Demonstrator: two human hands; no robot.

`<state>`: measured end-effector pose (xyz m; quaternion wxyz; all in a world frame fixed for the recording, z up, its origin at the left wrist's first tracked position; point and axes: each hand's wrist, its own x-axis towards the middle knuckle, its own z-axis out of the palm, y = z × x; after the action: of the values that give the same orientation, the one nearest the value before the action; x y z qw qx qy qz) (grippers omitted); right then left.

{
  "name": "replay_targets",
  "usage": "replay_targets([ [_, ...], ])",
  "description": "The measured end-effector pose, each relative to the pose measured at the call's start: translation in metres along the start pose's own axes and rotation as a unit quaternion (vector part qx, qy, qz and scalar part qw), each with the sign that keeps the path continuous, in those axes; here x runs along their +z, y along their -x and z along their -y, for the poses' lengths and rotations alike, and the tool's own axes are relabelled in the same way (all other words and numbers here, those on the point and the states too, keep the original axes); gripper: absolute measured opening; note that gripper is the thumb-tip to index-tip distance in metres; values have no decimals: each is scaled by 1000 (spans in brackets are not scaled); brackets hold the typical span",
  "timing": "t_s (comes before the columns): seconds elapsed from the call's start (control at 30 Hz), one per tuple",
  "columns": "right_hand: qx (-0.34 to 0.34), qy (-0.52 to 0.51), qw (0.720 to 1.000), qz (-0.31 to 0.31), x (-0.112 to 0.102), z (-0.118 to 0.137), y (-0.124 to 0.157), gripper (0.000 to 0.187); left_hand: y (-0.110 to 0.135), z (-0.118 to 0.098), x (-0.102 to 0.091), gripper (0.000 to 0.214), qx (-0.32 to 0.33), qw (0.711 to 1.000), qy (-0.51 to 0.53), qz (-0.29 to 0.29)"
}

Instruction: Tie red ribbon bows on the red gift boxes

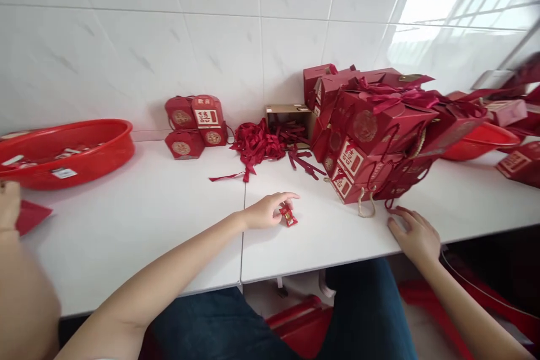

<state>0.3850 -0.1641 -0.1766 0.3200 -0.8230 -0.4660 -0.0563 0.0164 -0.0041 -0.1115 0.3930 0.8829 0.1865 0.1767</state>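
Note:
My left hand [265,212] is at the middle of the white table, its thumb and a fingertip closed on a small red wrapped candy [289,216]. Its index finger stretches out above the wrapper. My right hand [417,236] rests near the table's front edge, fingers apart and holding nothing. Just beyond its fingertips, a stack of dark red gift boxes [367,124] rises, with ribbon bows on top. A beige rope handle [367,208] hangs from the stack onto the table.
A red basin [105,149] with small items stands at left; another red basin [476,140] is behind the stack. Small red boxes [184,143], a heap of red ribbons [257,143] and a cardboard box [287,108] line the wall. Another person's hand [9,205] is at far left.

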Motion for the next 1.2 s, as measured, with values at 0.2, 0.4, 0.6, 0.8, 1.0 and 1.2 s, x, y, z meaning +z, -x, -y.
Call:
replay_targets([
  [0.2, -45, -102, 994, 22, -8, 20, 13, 32, -28, 4, 9, 55, 10, 997, 80, -9],
  [0.4, -129, -251, 927, 248, 1, 100, 20, 33, -27, 5, 27, 54, -13, 985, 165, -43],
  [0.6, -140, -329, 827, 433, 27, 168, 6, 44, -20, -5, 34, 57, -3, 976, 198, -94],
  [0.8, -103, -382, 793, 464, 43, 183, -9, 44, -19, -7, 29, 54, -28, 967, 166, -192],
  [1.0, -95, -409, 777, 468, 51, 188, -17, 40, -17, -5, 16, 26, -97, 972, 174, -121],
  [1.2, -112, -420, 743, 508, 59, 197, -26, 40, -17, -9, 16, 37, -96, 976, 139, -140],
])
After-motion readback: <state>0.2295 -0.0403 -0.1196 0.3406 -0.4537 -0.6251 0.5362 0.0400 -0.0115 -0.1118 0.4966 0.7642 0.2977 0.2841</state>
